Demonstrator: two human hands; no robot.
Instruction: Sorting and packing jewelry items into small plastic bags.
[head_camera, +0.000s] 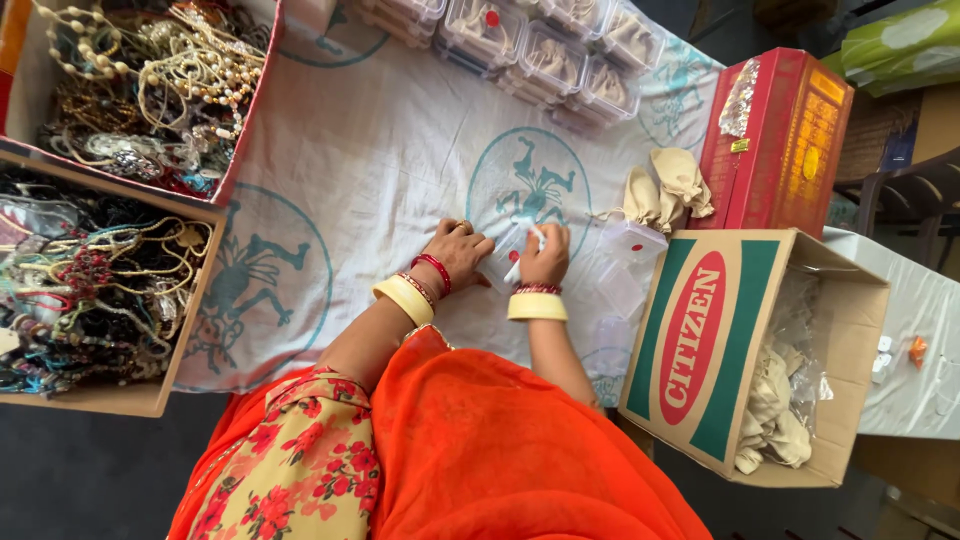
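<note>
small clear plastic box (512, 262) with a red dot lies on the printed white cloth (360, 170) covering the counter, directly under both hands and near the blue roundel print. left hand (458, 255) rests flat on the box's left part, fingers closed down on it. right hand (545, 258) pinches the box's right part; its grip is closed on the box. both wrists carry cream and red bangles. more clear boxes (628, 242) lie just right of the hands, beside beige cloth pouches (665, 188). a red carton (775, 140) and an open cardboard carton (750, 350) of pouches stand to the right. two trays of beaded jewellery (130, 180) sit well apart at left.
</note>
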